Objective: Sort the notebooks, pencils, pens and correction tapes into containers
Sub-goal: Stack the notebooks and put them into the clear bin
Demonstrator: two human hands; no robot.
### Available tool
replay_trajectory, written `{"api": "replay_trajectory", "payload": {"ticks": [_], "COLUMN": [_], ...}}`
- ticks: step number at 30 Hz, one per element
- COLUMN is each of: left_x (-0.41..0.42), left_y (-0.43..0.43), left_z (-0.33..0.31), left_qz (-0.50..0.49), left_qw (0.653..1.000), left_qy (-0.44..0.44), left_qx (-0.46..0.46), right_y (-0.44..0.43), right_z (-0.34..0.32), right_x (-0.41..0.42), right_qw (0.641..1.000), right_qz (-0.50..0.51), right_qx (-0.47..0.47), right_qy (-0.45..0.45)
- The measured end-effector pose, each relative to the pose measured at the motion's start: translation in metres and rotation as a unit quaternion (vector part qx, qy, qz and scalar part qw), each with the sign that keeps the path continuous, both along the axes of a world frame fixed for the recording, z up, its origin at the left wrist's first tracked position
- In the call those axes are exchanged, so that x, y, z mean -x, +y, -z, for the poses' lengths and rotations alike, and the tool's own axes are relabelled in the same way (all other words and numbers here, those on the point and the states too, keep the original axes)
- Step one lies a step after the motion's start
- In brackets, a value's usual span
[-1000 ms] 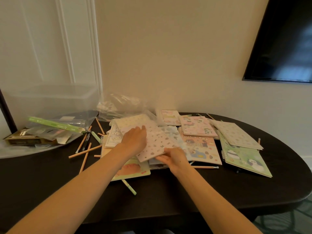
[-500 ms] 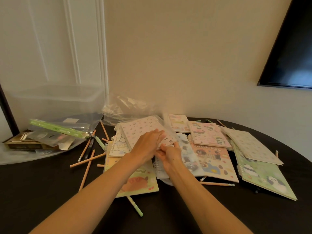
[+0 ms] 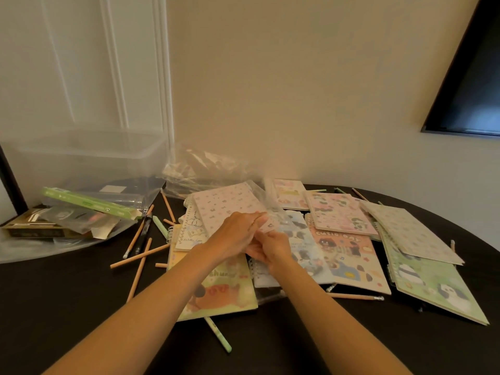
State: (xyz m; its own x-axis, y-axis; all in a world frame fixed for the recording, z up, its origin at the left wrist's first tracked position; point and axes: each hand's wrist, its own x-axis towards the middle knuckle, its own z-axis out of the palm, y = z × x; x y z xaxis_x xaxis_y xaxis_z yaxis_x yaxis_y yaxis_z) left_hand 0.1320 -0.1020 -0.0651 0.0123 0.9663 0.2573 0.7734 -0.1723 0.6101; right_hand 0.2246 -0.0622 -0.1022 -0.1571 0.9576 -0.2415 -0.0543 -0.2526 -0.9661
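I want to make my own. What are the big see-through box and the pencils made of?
Box: probably clear, slightly cloudy plastic, because you can see through its sides. Pencils: likely bare wood, matte tan and unpainted. One seems to have a shiny metal band and an eraser.

Dark table (image 3: 81, 307), rounded at the right end, set against a cream wall (image 3: 297, 90). Black screen (image 3: 470, 85) mounted upper right, partly cut off by the frame. White panelled moulding (image 3: 159, 77) at left. Crumpled clear plastic wrap (image 3: 205, 169) at the table's back edge. Gold-brown carton (image 3: 32, 228) far left, flap open; long green carton (image 3: 89, 203) tilted just above it
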Motion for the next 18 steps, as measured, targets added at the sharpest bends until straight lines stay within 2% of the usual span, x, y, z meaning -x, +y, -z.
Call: {"api": "replay_trajectory", "payload": {"ticks": [3,7,11,14,18], "left_x": [0.0,-0.001,-0.011,-0.019,-0.038], "left_y": [-0.003,-0.004,-0.007,-0.002,0.011], "left_z": [0.004,0.005,-0.005,-0.009,-0.012], "left_qz": [0.003,-0.007,-0.006,-0.037,-0.103], "left_qw": [1.0,0.998,0.992,0.993,0.992], "left_qy": [-0.002,-0.015,0.055,0.048,0.06], "left_qx": [0.025,0.067,0.116,0.102,0.037], "right_y": [0.0,-0.007,-0.009,-0.011,-0.012], "right_z": [-0.004,-0.015,-0.015,-0.023,-0.043], "right_x": [-0.006,-0.019,-0.044,-0.069,-0.104], "right_qw": [0.997,0.992,0.988,0.988,0.989], "right_qz": [-0.034,-0.122,-0.133,-0.117,-0.112], "right_qx": [0.006,0.002,-0.011,-0.017,-0.039], "right_qy": [-0.064,-0.034,-0.081,-0.098,-0.089]}}
